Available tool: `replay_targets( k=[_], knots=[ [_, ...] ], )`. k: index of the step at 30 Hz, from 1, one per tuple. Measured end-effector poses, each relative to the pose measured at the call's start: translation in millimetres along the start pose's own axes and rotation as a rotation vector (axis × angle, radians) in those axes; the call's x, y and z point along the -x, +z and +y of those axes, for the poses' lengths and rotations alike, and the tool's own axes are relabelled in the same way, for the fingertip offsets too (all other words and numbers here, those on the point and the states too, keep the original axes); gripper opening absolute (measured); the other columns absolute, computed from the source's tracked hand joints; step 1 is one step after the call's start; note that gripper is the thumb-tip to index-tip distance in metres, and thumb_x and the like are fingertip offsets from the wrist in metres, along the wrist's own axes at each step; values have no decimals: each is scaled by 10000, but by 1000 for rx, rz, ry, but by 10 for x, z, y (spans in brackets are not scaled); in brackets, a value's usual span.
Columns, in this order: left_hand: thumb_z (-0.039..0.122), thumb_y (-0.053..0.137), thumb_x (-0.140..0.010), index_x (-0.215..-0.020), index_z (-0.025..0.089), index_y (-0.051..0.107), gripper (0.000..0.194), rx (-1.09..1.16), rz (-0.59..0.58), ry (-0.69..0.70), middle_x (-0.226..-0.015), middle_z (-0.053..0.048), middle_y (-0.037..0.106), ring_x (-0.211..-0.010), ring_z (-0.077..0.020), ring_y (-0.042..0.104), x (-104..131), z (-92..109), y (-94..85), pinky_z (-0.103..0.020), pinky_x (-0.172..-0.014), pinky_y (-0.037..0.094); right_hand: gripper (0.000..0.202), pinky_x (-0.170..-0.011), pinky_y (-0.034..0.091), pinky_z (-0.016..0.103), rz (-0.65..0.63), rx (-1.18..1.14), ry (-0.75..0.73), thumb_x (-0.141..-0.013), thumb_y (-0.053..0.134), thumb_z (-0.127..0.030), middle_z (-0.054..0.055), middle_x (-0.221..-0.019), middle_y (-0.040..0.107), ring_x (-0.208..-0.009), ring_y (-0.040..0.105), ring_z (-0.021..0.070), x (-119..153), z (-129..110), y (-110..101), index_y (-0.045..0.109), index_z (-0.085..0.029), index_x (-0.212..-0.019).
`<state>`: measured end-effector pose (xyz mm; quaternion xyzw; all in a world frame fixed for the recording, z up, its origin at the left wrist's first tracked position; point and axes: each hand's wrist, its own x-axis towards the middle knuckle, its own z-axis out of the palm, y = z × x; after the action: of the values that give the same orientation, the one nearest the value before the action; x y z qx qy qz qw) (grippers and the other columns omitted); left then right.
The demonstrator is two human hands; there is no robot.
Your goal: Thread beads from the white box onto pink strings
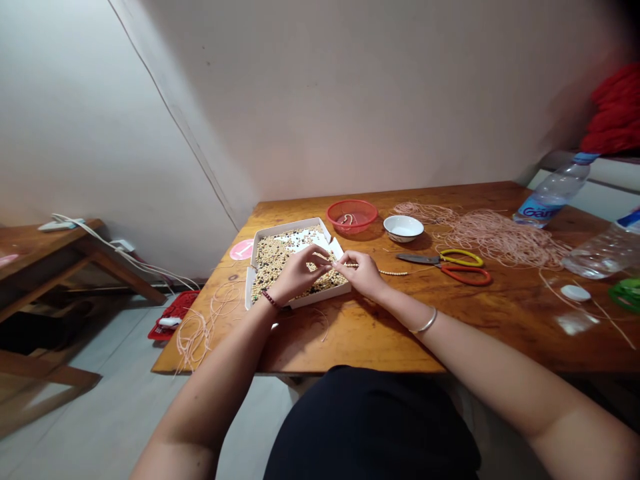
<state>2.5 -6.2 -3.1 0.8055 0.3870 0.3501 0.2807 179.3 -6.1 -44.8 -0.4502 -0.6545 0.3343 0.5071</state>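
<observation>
Frame centre: right hand [364, 273] pinches beaded strand [394, 273], trailing rightward; left hand [300, 270] adjacent, over tray [320, 296] — its grip, cannot tell. Bare tabletop [515, 320] lower right — open to front edge.

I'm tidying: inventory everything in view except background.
Wooden table: 1, brown, central
Shallow box: 1, white, table's left
Round beads: many, cream/dark, in box
Mesh basket: 1, red, table's back
Small strands: several, pale, in basket
Round bowl: 1, white, beside basket
Metal scissors: 1, yellow/red handles, right of box
Bead strand: 1, cream, near scissors
Thin cord: heaps, pink, table's sides
Plastic bottles: 2, clear, table's right
Round discs: 2, pink, white, table's sides
Unclear object: 1, green, right edge
Left hand: 1, over box
Right hand: 1, box's edge
</observation>
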Motion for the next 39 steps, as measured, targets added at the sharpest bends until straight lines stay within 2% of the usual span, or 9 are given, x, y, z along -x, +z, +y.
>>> replay_targets(
  k=[5,9,14,19,23,29,33,36,39],
  knots=[
    [380,637,-798,-966,170,570,277,-17,-20,11,-861,-55,672,-760,-132,651,-7,-1,6,-222,-630,506,291,-636,408,242,-63,33,-46,-824,480,-417,9,-658,581,-656,540,148,8,12,15,570,-178,-686],
    [422,632,-793,-836,157,619,269,-91,20,32,-820,-51,679,-742,-131,630,-16,-14,7,-233,-652,497,380,-612,397,237,-57,30,-24,-884,363,-473,-6,-628,540,-634,515,147,10,64,34,592,-189,-779],
    [403,636,-794,-807,176,674,230,-204,-4,68,-809,-35,702,-721,-133,622,-14,-41,11,-259,-695,485,376,-605,393,234,-68,7,-23,-879,381,-484,-5,-654,570,-645,533,147,10,82,46,612,-190,-842],
    [367,575,-844,-863,184,677,210,-123,-46,64,-869,-53,705,-795,-152,644,-14,-36,17,-279,-747,493,359,-627,400,239,-106,-29,-4,-845,435,-465,8,-683,600,-674,546,150,-25,51,33,625,-166,-785],
    [365,565,-846,-995,180,594,240,3,-45,2,-913,-65,685,-822,-158,658,-5,-24,12,-262,-697,497,317,-703,433,264,-141,-113,33,-787,525,-452,35,-763,653,-732,583,163,-44,37,39,634,-155,-775],
    [420,591,-816,-993,175,533,308,-82,10,-109,-765,-35,679,-688,-145,639,5,-39,-12,-253,-639,465,291,-717,446,284,-125,-58,35,-751,577,-438,39,-747,669,-727,596,171,-35,75,54,648,-156,-744],
    [470,538,-830,-916,174,602,315,-208,-32,-180,-793,-49,685,-680,-155,617,-10,-123,-27,-247,-588,441,254,-696,436,275,-52,-32,69,-745,558,-393,34,-714,655,-708,585,170,-56,120,44,638,-156,-701],
    [485,603,-764,-842,187,674,317,-335,-126,-189,-831,-60,693,-724,-187,620,1,-194,-33,-267,-613,447,226,-712,437,275,4,-40,102,-735,549,-363,30,-716,659,-735,590,178,-80,151,38,646,-164,-690],
    [455,644,-723,-861,194,704,301,-368,-212,-166,-845,-58,703,-746,-200,630,23,-237,-25,-275,-648,458,220,-717,440,276,50,-29,129,-726,554,-360,28,-725,671,-753,597,183,-92,167,34,660,-171,-685]
  ],
)
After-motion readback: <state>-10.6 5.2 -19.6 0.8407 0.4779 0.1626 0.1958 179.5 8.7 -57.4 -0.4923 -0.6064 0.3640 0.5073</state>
